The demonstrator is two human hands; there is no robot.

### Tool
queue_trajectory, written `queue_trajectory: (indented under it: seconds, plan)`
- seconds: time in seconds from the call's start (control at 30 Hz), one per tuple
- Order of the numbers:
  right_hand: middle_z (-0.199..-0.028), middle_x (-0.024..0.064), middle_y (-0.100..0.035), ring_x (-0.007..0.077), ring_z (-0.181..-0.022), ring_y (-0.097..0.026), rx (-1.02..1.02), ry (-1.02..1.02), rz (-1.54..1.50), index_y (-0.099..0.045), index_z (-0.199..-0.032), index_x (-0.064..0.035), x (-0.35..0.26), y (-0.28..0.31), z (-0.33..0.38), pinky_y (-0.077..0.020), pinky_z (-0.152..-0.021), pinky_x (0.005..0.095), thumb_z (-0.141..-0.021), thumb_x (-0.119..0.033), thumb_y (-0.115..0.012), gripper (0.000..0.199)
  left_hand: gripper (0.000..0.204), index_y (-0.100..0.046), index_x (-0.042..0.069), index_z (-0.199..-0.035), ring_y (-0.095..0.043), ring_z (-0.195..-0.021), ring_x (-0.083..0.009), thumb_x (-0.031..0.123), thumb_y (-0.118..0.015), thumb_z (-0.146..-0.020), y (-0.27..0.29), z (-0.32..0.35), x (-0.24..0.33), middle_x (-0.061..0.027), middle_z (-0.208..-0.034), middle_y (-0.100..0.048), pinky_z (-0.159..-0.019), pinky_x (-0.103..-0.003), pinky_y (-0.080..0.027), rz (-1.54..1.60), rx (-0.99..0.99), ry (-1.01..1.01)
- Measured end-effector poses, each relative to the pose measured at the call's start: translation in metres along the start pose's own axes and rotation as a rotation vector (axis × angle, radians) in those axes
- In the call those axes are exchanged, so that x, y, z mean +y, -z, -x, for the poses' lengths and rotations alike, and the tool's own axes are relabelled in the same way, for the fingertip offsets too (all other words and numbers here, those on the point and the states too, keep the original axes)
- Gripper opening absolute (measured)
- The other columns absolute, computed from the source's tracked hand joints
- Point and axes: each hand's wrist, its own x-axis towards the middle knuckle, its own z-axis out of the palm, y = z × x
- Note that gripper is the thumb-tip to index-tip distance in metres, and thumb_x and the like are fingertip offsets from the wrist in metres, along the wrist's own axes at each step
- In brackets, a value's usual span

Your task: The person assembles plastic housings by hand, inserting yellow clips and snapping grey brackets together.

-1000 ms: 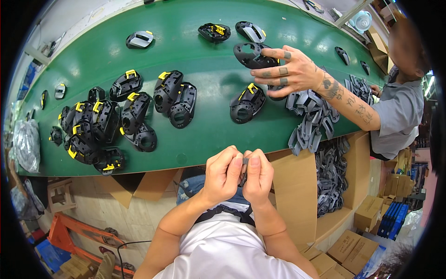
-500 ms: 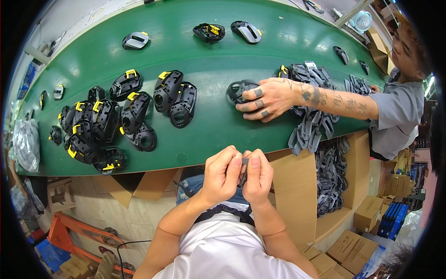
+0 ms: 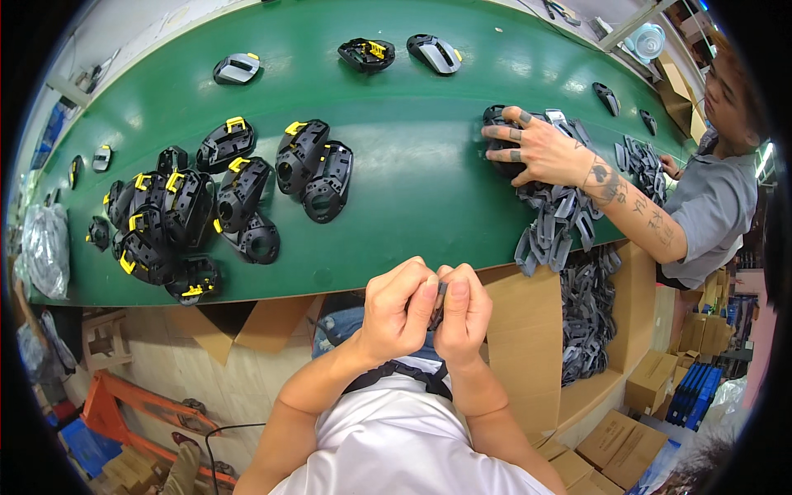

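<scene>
Close together in front of my waist, my left hand [image 3: 402, 312] and my right hand [image 3: 460, 315] are both closed. Thumbs and fingers pinch a small dark grey plastic piece [image 3: 437, 307] between them; most of it is hidden by the fingers. Beyond my hands lies the green table, with a pile of grey plastic parts [image 3: 554, 227] at its near right edge. A co-worker's hand [image 3: 536, 148] rests over a black mouse shell [image 3: 497, 124] beside that pile.
Black mouse shells with yellow tabs [image 3: 157, 219] are heaped at left on the green table [image 3: 404, 190]. Grey-topped mice [image 3: 435, 54] lie along the far side. A cardboard box [image 3: 631, 305] of grey parts stands at right, and an orange pallet jack [image 3: 103, 412] at lower left.
The co-worker's hand has moved right with the black mouse shell, up to the grey parts pile. My hands have stayed nearly in place, tilting slightly around the small piece.
</scene>
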Motion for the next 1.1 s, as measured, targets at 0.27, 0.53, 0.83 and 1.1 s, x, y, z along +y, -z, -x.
queue_trajectory:
  seconds: [0.27,0.53,0.83,1.1]
  plan:
    - [-0.058,-0.0005,-0.039,0.0057,-0.051,-0.032,0.119,-0.155,-0.126,-0.039,-0.068,-0.0050,0.022,-0.001,0.001,-0.0279,-0.044,0.0231,-0.101,-0.020,-0.037,0.036,0.013,-0.053,-0.002,-0.075,-0.046,-0.046,-0.0173,0.002,-0.051,-0.087,-0.004,0.003,-0.012,-0.0079,-0.058,-0.047,-0.044,-0.029,-0.037,-0.081,0.033,-0.223]
    - [-0.056,0.0005,-0.042,0.0055,-0.047,-0.035,0.052,-0.026,-0.184,-0.041,-0.070,-0.0056,0.018,-0.003,-0.001,-0.0288,-0.042,0.0212,-0.100,-0.023,-0.040,0.036,0.015,-0.053,-0.002,-0.074,-0.047,-0.048,-0.0202,0.002,-0.050,-0.089,0.000,0.000,0.001,-0.0100,-0.061,-0.049,-0.044,-0.031,-0.037,-0.049,0.051,0.051]
    - [-0.062,0.0013,-0.047,0.0057,-0.051,-0.039,0.040,-0.072,-0.359,-0.045,-0.077,-0.0038,0.023,0.004,0.000,-0.0328,-0.045,0.0212,-0.099,-0.023,-0.045,0.029,0.009,-0.053,-0.002,-0.080,-0.050,-0.050,-0.0184,0.002,-0.052,-0.089,0.002,-0.003,-0.002,-0.0092,-0.063,-0.052,-0.047,-0.030,-0.040,-0.017,-0.024,0.054]
    - [-0.099,0.0075,-0.056,0.0114,-0.088,-0.053,-0.004,-0.297,-0.251,-0.045,-0.123,0.0057,0.034,0.032,-0.001,-0.0435,-0.082,0.0258,-0.086,0.001,-0.059,0.040,0.036,-0.052,-0.001,-0.114,-0.057,-0.081,-0.0218,0.012,-0.064,-0.083,0.059,-0.041,-0.028,-0.0083,-0.088,-0.059,-0.072,-0.031,-0.045,-0.649,0.267,0.011]
